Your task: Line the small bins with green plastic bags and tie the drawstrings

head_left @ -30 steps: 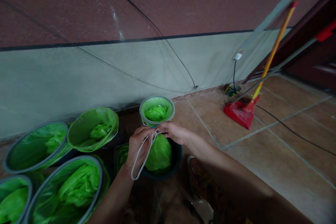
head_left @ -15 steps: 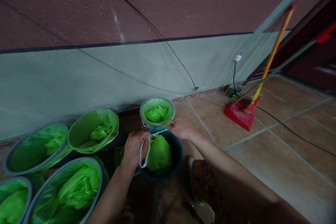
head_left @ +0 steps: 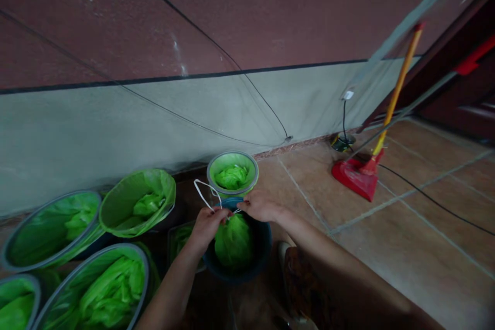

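A green plastic bag (head_left: 233,243) sits inside a dark blue bucket (head_left: 264,247) in front of me. My left hand (head_left: 211,224) and my right hand (head_left: 256,206) come close together over its gathered top, at the bucket's far rim. Both hands pinch a white drawstring (head_left: 201,191), whose loose loop sticks up beyond my left fingers. Just behind stands a small bin (head_left: 209,165) with a grey rim and a green liner. Where exactly the fingertips meet the string is partly hidden.
Several green-lined bins (head_left: 137,201) stand to the left. On the right, a red dustpan (head_left: 356,178) with a yellow handle rests on the tiled floor (head_left: 436,221). A black cable (head_left: 425,196) crosses the tiles, and thin wires run along the wall (head_left: 154,129).
My hands have drawn together over the bag, having been farther apart with the string stretched between them. The string's loop, which hung below my left hand, now points up and away.
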Motion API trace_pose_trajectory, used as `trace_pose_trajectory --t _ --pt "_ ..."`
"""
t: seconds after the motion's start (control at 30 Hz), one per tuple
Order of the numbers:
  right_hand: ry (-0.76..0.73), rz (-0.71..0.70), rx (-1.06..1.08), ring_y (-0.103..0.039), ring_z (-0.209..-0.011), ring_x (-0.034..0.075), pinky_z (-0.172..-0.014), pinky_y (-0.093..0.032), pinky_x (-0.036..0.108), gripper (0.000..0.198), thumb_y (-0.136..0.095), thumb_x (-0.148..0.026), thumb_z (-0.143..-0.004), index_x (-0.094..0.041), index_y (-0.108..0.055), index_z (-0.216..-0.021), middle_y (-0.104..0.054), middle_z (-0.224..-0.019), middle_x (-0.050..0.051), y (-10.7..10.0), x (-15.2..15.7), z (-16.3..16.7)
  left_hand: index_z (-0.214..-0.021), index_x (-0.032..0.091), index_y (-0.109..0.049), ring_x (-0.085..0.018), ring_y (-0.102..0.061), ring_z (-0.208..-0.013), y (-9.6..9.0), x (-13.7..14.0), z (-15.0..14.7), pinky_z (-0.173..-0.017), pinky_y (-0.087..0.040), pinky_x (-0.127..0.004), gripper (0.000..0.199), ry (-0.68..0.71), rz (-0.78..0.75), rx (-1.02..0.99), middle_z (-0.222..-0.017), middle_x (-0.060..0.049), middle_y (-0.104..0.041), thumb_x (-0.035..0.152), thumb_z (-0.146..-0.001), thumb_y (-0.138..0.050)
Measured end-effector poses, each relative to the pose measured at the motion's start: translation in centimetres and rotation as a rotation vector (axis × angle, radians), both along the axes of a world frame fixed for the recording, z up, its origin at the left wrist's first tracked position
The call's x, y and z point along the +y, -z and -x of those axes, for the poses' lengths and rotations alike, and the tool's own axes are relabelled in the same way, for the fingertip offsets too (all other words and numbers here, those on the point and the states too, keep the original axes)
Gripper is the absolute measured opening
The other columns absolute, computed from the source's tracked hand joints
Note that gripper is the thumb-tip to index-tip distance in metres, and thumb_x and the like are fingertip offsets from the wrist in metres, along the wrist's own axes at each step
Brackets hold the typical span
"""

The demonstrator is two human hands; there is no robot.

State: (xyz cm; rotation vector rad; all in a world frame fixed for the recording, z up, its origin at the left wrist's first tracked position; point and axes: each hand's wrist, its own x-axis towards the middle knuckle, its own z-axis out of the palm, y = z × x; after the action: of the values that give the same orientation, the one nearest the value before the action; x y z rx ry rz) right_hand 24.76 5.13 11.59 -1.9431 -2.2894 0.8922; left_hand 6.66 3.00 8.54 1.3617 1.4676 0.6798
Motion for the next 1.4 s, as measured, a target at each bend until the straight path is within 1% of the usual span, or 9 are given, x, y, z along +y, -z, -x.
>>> trace_pose_trajectory --t 0.1,0.27,0.4,0.53,0.77,0.93,1.07,1.2,1.4 --pt "-0.031 0.047 0.230 -0.052 -0.054 0.011 -0.054 -0.036 0.023 0.040 -0.055 -0.041 -0.091 -0.017 -0.067 -0.061 -0.059 -0.056 0.001 -0.2 0.0 -0.1 -0.047 0.021 -0.052 -0.019 -0.059 -0.070 0.3 0.0 -0.4 -0.072 -0.043 -0.030 0.034 -0.024 -0.022 -0.202 -0.063 -0.004 -0.065 0.043 -0.073 -0.055" --pt "-0.003 0.192 0.545 -0.052 -0.050 0.010 -0.049 -0.034 0.021 0.040 -0.055 -0.048 -0.090 -0.016 -0.063 -0.066 -0.055 -0.055 -0.001 0.4 -0.1 -0.1 -0.058 0.018 -0.060 -0.016 -0.051 -0.063 0.9 0.2 -0.3 -0.065 -0.039 -0.028 0.039 0.023 -0.061 -0.170 -0.058 -0.001 -0.057 0.051 -0.077 -0.057" --pt "-0.017 0.185 0.630 -0.051 -0.050 0.010 -0.048 -0.034 0.021 0.038 -0.054 -0.046 -0.090 -0.017 -0.062 -0.068 -0.053 -0.055 -0.002 0.9 0.0 0.1 -0.077 0.016 -0.067 -0.016 -0.056 -0.068 0.8 0.1 -0.3 -0.066 -0.041 -0.027 0.027 0.154 -0.022 -0.229 -0.070 -0.002 -0.065 0.043 -0.073 -0.064" --pt "0.005 0.140 0.661 -0.046 -0.051 0.008 -0.049 -0.033 0.021 0.042 -0.053 -0.047 -0.091 -0.016 -0.061 -0.064 -0.053 -0.055 -0.002 1.0 0.0 0.4 -0.074 0.016 -0.067 -0.016 -0.056 -0.068 0.4 -0.3 -0.5 -0.066 -0.042 -0.026 0.022 0.292 -0.019 -0.209 -0.072 -0.002 -0.066 0.038 -0.072 -0.067" --pt "0.244 0.265 0.931 -0.054 -0.055 0.010 -0.045 -0.037 0.022 0.062 -0.041 -0.074 -0.088 -0.018 -0.066 -0.094 -0.066 -0.083 0.005 0.8 -0.4 1.5 -0.078 0.017 -0.069 -0.013 -0.050 -0.063 0.0 -0.5 -0.5 -0.062 -0.039 -0.024 0.029 0.256 -0.141 -0.129 -0.068 0.001 -0.061 0.042 -0.084 -0.058" --pt "0.197 0.316 0.894 -0.056 -0.053 0.012 -0.045 -0.040 0.024 0.057 -0.039 -0.069 -0.092 -0.018 -0.062 -0.088 -0.063 -0.075 0.004 1.9 -0.3 1.7 -0.077 0.017 -0.067 -0.013 -0.052 -0.061 -0.8 -0.3 -0.4 -0.062 -0.042 -0.025 0.028 0.196 -0.164 -0.166 -0.068 0.000 -0.063 0.042 -0.085 -0.056" --pt "0.149 0.283 0.809 -0.053 -0.052 0.011 -0.051 -0.043 0.023 0.033 -0.047 -0.044 -0.095 -0.019 -0.059 -0.079 -0.058 -0.065 -0.001 2.5 0.0 1.6 -0.077 0.018 -0.066 -0.016 -0.059 -0.061 -0.2 -0.1 -0.3 -0.062 -0.046 -0.027 0.023 0.069 -0.145 -0.175 -0.067 -0.001 -0.067 0.040 -0.079 -0.060" --pt "0.087 0.146 0.656 -0.051 -0.053 0.009 -0.051 -0.037 0.020 0.012 -0.056 -0.021 -0.084 -0.018 -0.067 -0.081 -0.059 -0.064 -0.003 2.7 -0.1 1.4 -0.075 0.018 -0.068 -0.018 -0.063 -0.060 0.7 0.1 -0.1 -0.060 -0.047 -0.029 0.022 -0.069 -0.074 -0.177 -0.064 -0.002 -0.069 0.039 -0.071 -0.067" --pt "0.044 0.172 0.513 -0.053 -0.053 0.011 -0.051 -0.036 0.022 0.011 -0.059 -0.019 -0.078 -0.017 -0.069 -0.076 -0.060 -0.060 -0.002 1.9 -0.5 1.3 -0.067 0.017 -0.068 -0.017 -0.063 -0.063 0.6 -0.1 0.1 -0.063 -0.047 -0.028 0.017 -0.204 -0.043 -0.245 -0.063 -0.001 -0.069 0.032 -0.061 -0.072"
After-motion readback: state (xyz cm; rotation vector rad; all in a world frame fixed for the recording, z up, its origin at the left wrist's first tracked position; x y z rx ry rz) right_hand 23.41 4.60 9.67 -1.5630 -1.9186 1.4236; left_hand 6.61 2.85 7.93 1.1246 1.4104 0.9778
